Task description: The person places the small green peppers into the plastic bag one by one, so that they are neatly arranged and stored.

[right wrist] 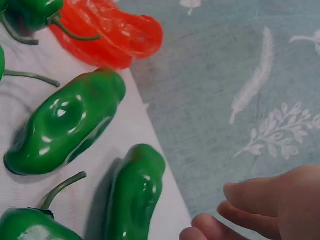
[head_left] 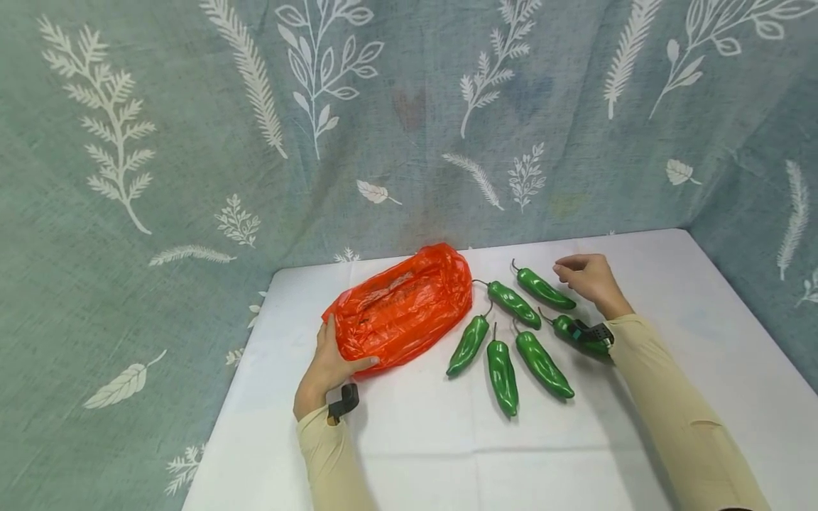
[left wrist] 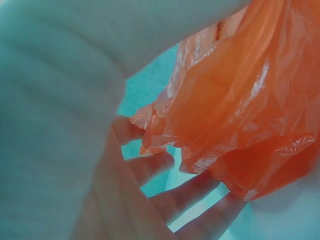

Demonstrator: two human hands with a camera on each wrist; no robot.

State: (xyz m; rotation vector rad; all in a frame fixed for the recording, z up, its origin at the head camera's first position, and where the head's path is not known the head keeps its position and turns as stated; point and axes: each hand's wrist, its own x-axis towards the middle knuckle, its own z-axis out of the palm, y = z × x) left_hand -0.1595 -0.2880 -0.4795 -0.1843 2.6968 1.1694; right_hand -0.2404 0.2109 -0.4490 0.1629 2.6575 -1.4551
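A red plastic bag (head_left: 409, 305) lies spread on the white table, its crinkled mouth facing up. My left hand (head_left: 326, 365) is at its left end, thumb stretched along the near edge. In the left wrist view the fingers (left wrist: 185, 197) are spread and fairly straight, touching the bag's edge (left wrist: 240, 165). Several glossy green peppers (head_left: 503, 376) with curved stems lie right of the bag. My right hand (head_left: 589, 280) is beside the farthest pepper (head_left: 543, 289), fingers loosely bent and holding nothing. Beneath the right wrist, another pepper (head_left: 575, 332) is partly hidden.
A white cloth covers the table (head_left: 415, 426). Behind it and along both sides hangs a grey-green curtain (head_left: 409, 177) with white leaf prints, close to the bag's far end. Most of the peppers lie close together, pointing different ways.
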